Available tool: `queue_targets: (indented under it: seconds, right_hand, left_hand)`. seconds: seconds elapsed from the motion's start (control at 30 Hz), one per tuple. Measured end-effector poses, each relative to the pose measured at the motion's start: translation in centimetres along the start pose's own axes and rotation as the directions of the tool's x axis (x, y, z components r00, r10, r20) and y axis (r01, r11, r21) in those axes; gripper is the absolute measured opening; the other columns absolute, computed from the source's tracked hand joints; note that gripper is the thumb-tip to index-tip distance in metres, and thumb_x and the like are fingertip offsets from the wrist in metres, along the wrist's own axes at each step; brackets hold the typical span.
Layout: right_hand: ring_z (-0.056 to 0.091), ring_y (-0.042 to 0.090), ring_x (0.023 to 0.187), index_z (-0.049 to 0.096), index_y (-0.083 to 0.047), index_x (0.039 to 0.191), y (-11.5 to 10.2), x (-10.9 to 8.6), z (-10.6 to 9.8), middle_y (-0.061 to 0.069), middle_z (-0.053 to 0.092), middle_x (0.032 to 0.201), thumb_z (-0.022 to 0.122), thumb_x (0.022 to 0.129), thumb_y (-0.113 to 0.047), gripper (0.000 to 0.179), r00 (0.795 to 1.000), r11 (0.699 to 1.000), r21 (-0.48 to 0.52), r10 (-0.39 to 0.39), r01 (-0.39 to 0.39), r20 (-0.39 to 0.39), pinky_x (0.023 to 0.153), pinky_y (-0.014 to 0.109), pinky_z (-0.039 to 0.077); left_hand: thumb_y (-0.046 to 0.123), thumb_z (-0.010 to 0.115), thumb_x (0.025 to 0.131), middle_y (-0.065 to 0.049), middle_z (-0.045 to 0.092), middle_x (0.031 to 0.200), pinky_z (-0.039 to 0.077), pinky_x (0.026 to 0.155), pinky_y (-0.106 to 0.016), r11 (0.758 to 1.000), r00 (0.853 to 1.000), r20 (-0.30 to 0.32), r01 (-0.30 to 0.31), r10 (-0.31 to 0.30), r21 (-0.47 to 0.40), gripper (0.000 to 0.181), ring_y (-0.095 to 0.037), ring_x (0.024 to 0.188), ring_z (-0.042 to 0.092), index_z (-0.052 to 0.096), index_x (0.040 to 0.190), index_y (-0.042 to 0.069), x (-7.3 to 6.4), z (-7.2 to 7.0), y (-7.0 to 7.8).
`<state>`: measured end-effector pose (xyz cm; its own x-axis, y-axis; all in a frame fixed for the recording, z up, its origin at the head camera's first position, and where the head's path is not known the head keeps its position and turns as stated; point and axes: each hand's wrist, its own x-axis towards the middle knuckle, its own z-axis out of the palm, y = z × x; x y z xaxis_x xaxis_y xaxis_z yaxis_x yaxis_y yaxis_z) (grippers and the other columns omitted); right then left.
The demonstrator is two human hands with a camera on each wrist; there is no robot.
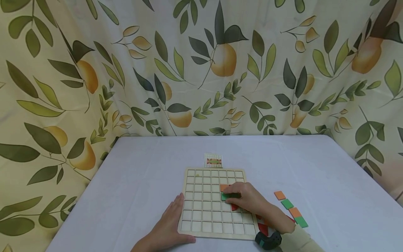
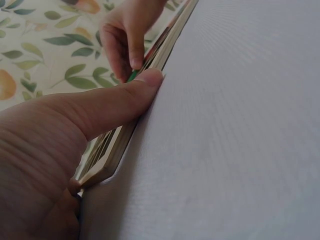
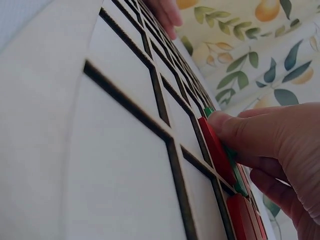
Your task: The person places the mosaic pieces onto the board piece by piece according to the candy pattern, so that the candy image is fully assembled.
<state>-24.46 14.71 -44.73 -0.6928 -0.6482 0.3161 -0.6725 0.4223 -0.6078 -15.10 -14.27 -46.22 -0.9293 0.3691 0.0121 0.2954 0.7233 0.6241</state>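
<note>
A pale wooden grid board [image 1: 217, 235] lies on the white-covered table. My left hand [image 1: 167, 224] rests at its near left corner, fingers straight along the left edge and thumb [image 2: 125, 102] laid against the front edge. Over the right part of the grid, my right hand [image 1: 248, 199] pinches a green square tile [image 1: 224, 196] at a cell, with thumb [image 3: 225, 125] and fingertips right on it. Just beyond it an orange tile [image 1: 224, 187] sits in the grid. A red tile [image 1: 234, 207] shows in a nearer cell. Other tiles are partly hidden beneath the right hand.
Behind the board stands a small pattern card [image 1: 213, 161] with a red, orange and green design. To the right lies a slanting row of loose tiles, including orange [image 1: 279, 195] and green [image 1: 301, 222]. Red tiles [image 1: 263, 229] lie by the right wrist. A leaf-and-fruit curtain [image 1: 201, 105] hangs behind.
</note>
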Motion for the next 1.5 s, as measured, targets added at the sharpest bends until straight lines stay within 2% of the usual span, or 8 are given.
queue_targets:
  seconds: [0.5, 0.83, 1.5]
  right_hand:
    - [0.061, 0.015, 0.091, 0.07, -0.005, 0.101, 0.08, 0.06, 0.0, 0.001, 0.067, 0.097, 0.072, 0.078, -0.009, 0.023, 1.0, 0.999, -0.02, -0.026, 0.026, 0.009, 0.073, 0.026, 0.052]
    - [0.061, 0.014, 0.09, 0.071, -0.006, 0.1, 0.16, 0.06, 0.07, 0.0, 0.067, 0.097, 0.072, 0.079, -0.011, 0.022, 1.0, 1.0, -0.013, -0.011, 0.011, 0.011, 0.073, 0.026, 0.052]
    - [0.06, 0.014, 0.09, 0.071, -0.005, 0.1, 0.2, 0.03, 0.02, 0.0, 0.066, 0.097, 0.073, 0.078, -0.011, 0.023, 0.999, 0.999, -0.018, -0.032, 0.032, -0.017, 0.073, 0.026, 0.052]
  left_hand:
    - [0.065, 0.072, 0.06, -0.013, 0.008, 0.152, 0.01, 0.109, -0.047, 1.0, 1.0, 0.002, 0.009, -0.009, -0.001, 0.127, -0.024, 0.138, 0.007, 0.006, 0.146, -0.001, -0.05, -0.01, 0.02]
    - [0.066, 0.072, 0.059, -0.013, 0.007, 0.152, 0.01, 0.108, -0.049, 1.0, 1.0, 0.005, 0.014, -0.014, -0.012, 0.128, -0.025, 0.138, 0.006, 0.005, 0.146, -0.001, -0.03, -0.03, 0.06]
    - [0.065, 0.072, 0.06, -0.013, 0.008, 0.152, 0.01, 0.109, -0.047, 1.0, 1.0, 0.006, 0.008, -0.008, -0.007, 0.127, -0.024, 0.138, 0.006, 0.005, 0.146, -0.001, -0.07, -0.05, 0.02]
